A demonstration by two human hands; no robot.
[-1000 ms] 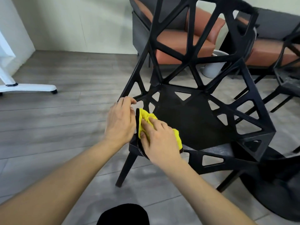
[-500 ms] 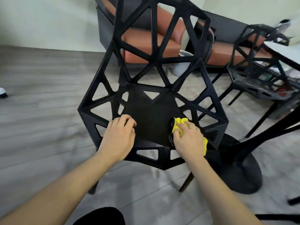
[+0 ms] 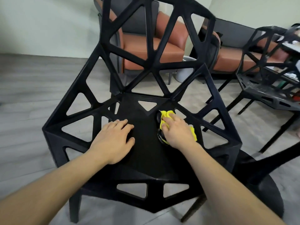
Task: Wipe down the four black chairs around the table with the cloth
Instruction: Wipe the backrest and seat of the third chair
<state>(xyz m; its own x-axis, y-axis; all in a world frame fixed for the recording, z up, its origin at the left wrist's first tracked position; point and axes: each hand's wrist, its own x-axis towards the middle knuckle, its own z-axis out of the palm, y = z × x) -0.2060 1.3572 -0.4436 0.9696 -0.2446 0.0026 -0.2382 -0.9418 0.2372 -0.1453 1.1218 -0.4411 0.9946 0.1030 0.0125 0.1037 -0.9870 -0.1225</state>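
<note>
A black chair with triangular cut-outs fills the middle of the view, its backrest rising toward the top. My right hand presses a yellow cloth with a black edge flat on the right part of the seat. My left hand rests palm-down on the left part of the seat, fingers spread. A second black chair stands at the right, beside a table.
Two orange-and-grey armchairs stand against the far wall, with a pale bin between them. A black round table base sits on the grey floor at the lower right. The cluttered table edge shows at the far right.
The cloth and my right hand have slid from the seat's left front edge across to the right and further back. My left hand shifted from the chair's left edge onto the seat.
</note>
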